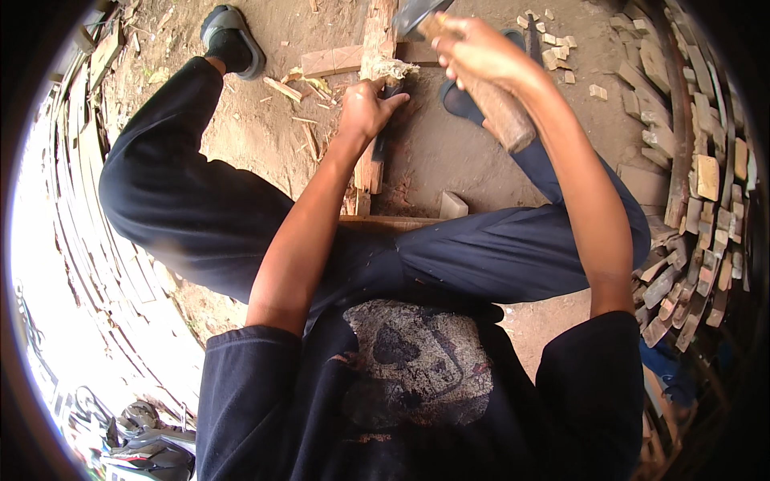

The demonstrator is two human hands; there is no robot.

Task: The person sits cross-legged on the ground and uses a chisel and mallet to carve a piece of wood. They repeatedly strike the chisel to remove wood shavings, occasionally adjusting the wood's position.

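My right hand (485, 56) is wrapped round the thick wooden handle (501, 112) of a tool with a dark metal head (421, 11); the head is partly cut off by the upper edge, so its exact kind is unclear. Lower and to the left, my left hand (366, 111) closes round a dark upright tool, perhaps a chisel, topped by a pale, frayed wooden end (393, 69). Its thumb sticks out to the right. This hand is over a long wooden beam (378, 32) lying between my legs. The dark tool's lower tip cannot be made out.
A wooden crosspiece (330, 61) lies under the beam. Wood chips (282, 88) litter the dirt ground, and small cut blocks (559, 54) lie at the far right. Stacked wood pieces (706, 232) line the right side. One small block (453, 205) is near my right thigh.
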